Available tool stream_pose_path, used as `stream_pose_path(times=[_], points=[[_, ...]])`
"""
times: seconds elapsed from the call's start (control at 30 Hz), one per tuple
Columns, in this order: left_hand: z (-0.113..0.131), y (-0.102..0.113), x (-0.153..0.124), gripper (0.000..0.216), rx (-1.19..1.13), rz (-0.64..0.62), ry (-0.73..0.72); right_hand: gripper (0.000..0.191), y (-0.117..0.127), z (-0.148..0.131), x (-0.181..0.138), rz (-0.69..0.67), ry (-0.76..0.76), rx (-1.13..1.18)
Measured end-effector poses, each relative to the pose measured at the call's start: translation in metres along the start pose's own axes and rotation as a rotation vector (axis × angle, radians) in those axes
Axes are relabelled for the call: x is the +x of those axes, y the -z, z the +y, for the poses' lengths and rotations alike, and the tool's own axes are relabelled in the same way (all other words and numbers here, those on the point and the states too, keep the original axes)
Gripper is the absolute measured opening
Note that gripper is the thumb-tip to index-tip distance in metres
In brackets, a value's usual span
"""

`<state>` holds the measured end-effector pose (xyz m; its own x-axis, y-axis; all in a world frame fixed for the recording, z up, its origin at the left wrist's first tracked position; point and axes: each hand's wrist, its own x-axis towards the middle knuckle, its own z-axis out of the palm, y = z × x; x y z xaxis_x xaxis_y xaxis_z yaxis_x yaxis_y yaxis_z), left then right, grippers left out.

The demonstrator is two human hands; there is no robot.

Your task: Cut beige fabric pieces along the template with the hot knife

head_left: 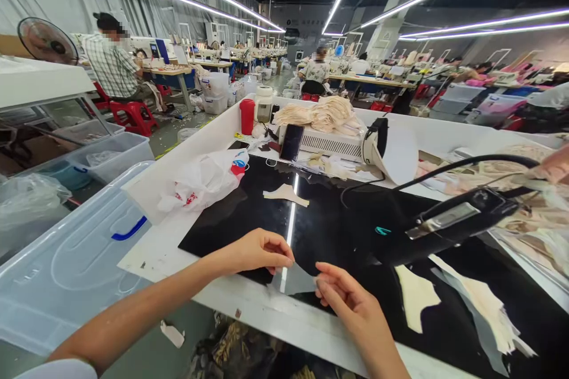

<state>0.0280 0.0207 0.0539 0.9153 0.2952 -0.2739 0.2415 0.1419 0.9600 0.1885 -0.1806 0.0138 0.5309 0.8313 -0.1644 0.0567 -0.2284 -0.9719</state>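
Observation:
Between my two hands a thin, see-through grey sheet piece (299, 279) hangs just over the near edge of the black work mat (338, 219). My left hand (262, 250) pinches its upper left corner between thumb and fingertips. On the other side, my right hand (340, 296) is closed on its right end. A cream cut fabric piece (287, 193) lies flat farther back on the mat. To the right of my right hand rests another cream piece (415, 296), and beyond it a fanned stack of cream pieces (486, 302) with a grey sheet piece (473, 308) along its left side.
A black machine arm (462, 222) with a cable reaches over the mat from the right. At the back stand a slotted white box (331, 143) under cream fabric, a phone (292, 142) and a red cup (247, 117). A white plastic bag (204, 180) lies left. Co-workers sit farther off.

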Motion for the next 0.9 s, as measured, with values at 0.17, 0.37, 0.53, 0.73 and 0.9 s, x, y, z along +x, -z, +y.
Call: stream_pose_path(times=[0.17, 0.37, 0.53, 0.73, 0.9], points=[[-0.001, 0.005, 0.006, 0.025, 0.164, 0.048, 0.001, 0.041, -0.003, 0.011, 0.004, -0.006, 0.006, -0.112], [-0.007, 0.005, 0.027, 0.025, 0.325, 0.128, -0.002, 0.023, -0.009, 0.004, 0.003, 0.094, 0.199, -0.348], [-0.006, 0.003, 0.041, 0.023, 0.416, 0.150, -0.023, 0.020, -0.008, 0.009, 0.005, 0.130, 0.271, -0.473], [-0.007, 0.001, 0.049, 0.042, 0.401, 0.257, -0.014, 0.016, -0.009, 0.020, 0.008, 0.247, 0.398, -0.618], [-0.013, 0.011, 0.045, 0.052, 0.343, 0.356, -0.058, 0.017, 0.009, 0.011, -0.006, 0.265, 0.440, -0.666]])
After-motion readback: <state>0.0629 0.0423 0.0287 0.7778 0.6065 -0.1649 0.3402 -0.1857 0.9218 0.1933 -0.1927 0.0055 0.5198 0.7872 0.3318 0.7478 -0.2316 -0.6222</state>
